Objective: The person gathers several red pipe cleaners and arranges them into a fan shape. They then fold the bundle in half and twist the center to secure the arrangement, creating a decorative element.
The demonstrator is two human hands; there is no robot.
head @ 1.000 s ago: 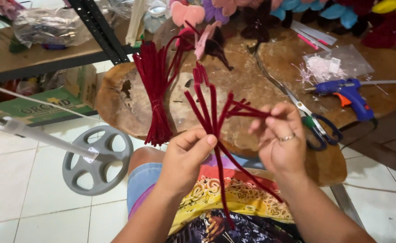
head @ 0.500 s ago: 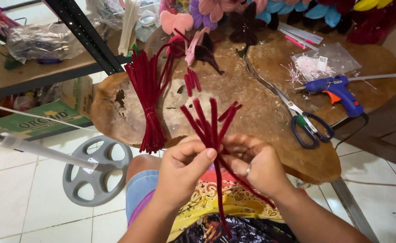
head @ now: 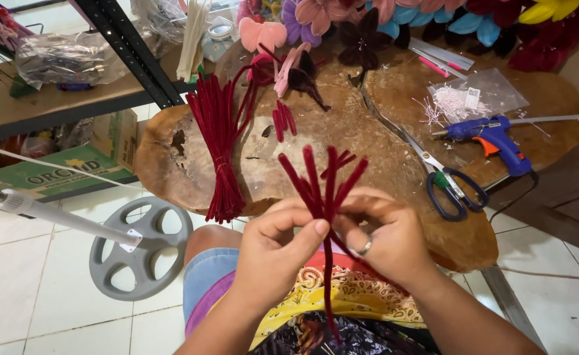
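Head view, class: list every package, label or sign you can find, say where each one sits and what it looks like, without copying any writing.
Cardboard box: floor, under the shelf at left; flat, green and tan, a yellow flower printed on it.
Clear plastic bag: on the shelf, upper left; crumpled, see-through.
Clear flat pouch: tabletop, upper right, beside the blue glue gun; holds pale threads.
Small white tag: on that pouch; rectangular.
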